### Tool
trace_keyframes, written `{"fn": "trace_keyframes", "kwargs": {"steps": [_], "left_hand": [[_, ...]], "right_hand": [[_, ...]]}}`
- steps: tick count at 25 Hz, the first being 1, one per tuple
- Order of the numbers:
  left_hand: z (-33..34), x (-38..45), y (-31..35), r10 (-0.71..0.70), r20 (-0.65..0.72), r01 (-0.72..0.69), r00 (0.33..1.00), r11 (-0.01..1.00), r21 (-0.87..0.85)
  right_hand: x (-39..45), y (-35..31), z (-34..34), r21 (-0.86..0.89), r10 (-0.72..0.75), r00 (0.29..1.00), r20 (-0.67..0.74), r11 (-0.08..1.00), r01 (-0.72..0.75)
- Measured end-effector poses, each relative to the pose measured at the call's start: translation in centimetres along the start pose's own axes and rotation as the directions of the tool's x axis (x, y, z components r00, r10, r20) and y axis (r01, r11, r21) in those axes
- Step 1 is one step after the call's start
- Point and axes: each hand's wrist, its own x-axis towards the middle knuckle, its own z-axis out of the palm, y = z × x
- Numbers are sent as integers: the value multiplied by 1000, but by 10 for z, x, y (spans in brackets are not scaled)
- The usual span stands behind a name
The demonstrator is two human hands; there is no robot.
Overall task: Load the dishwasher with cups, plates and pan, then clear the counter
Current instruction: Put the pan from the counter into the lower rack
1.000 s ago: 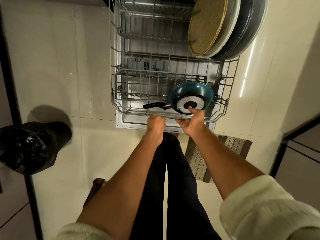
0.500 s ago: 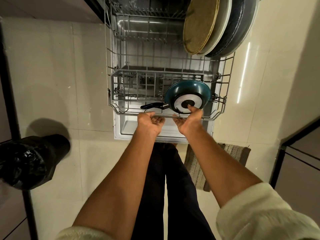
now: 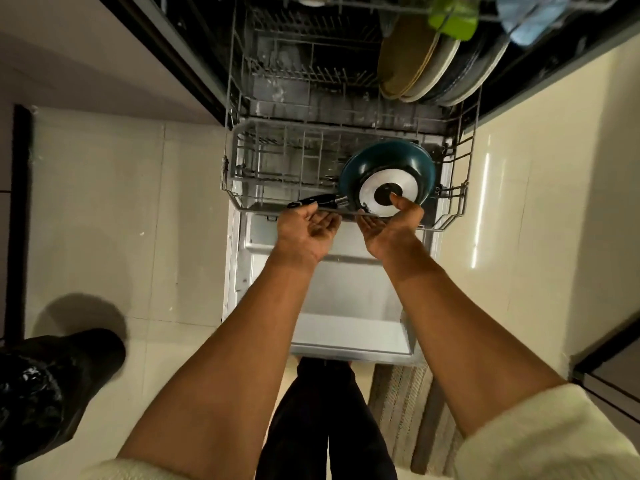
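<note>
The lower dishwasher rack [image 3: 231,188] is partly slid into the machine. A teal pan [image 3: 384,161] stands on edge at its front right, base toward me, black handle [image 3: 317,201] pointing left. Several plates [image 3: 424,69] stand at the rack's back right. My left hand [image 3: 306,230] is palm up with fingers curled on the rack's front rail just below the pan handle. My right hand [image 3: 391,228] holds the same rail, its thumb pressed on the pan's base. A green cup [image 3: 453,19] and a blue cup [image 3: 526,27] sit in the upper rack.
The dishwasher door [image 3: 346,306] lies open flat below my arms. A bin lined with a black bag [image 3: 45,393] stands on the floor at the left. A striped mat [image 3: 405,407] lies by my feet on the right, next to a dark cabinet edge.
The lower rack has slid away from me into the dishwasher with both hands on its front rail. More of the open door is uncovered, and the upper rack with cups has come into view.
</note>
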Motion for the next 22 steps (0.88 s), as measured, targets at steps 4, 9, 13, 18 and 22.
{"fn": "trace_keyframes", "kwargs": {"steps": [4,9,13,18,22], "left_hand": [[33,14,17,16,89,-19,996,999,30],[72,31,40,48,172,-55,984,998,37],[98,39,50,77,234,-87,969,996,32],[135,57,69,134,280,-136,951,991,-13],[166,62,82,174,308,-176,936,984,-19]], "right_hand": [[13,-23,36,-5,35,997,64,999,-35],[15,-57,81,27,27,992,119,999,-30],[20,-62,100,-20,20,988,152,1000,-17],[25,-86,124,-9,-51,969,242,998,54],[28,-102,144,30,-110,952,285,994,106]]}}
